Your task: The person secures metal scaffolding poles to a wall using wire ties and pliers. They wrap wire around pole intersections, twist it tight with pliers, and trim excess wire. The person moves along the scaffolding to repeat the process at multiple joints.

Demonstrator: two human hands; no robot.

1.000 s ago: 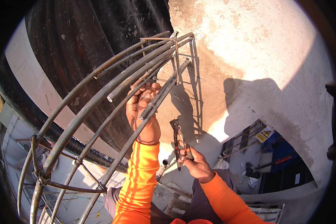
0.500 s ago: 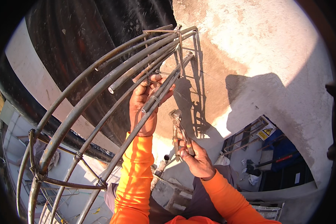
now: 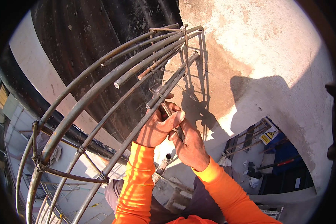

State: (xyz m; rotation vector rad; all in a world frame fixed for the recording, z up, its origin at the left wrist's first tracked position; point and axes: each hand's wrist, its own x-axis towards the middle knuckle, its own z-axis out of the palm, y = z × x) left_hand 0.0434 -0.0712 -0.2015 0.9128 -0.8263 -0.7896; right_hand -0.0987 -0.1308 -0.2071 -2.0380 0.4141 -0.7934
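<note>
My right hand (image 3: 190, 145) is closed round the handles of metal pincers (image 3: 168, 109). Their jaws reach up to a pair of steel reinforcing bars (image 3: 163, 94) lying side by side, partly behind them. My left hand (image 3: 153, 128) is closed against the pincers' handles just below these bars, its thumb meeting the right hand's fingers. Some of its fingers are hidden behind the bars. Thin tie wire (image 3: 159, 96) wraps the paired bars near their lower cut end. The bars belong to a curved rebar cage (image 3: 82, 89) rising from lower left to upper middle.
A dark, curved panel (image 3: 78, 41) with a pale band (image 3: 41, 59) stands behind the cage. At right is a rough plastered wall (image 3: 257, 44) with an opening holding a ladder (image 3: 246, 140) and a yellow warning sign (image 3: 268, 135). A scaffold tube (image 3: 164, 162) lies below my hands.
My right hand has raised the pincers up and left to the paired bars. My left hand has come down from behind the bars and now meets the right at the handles.
</note>
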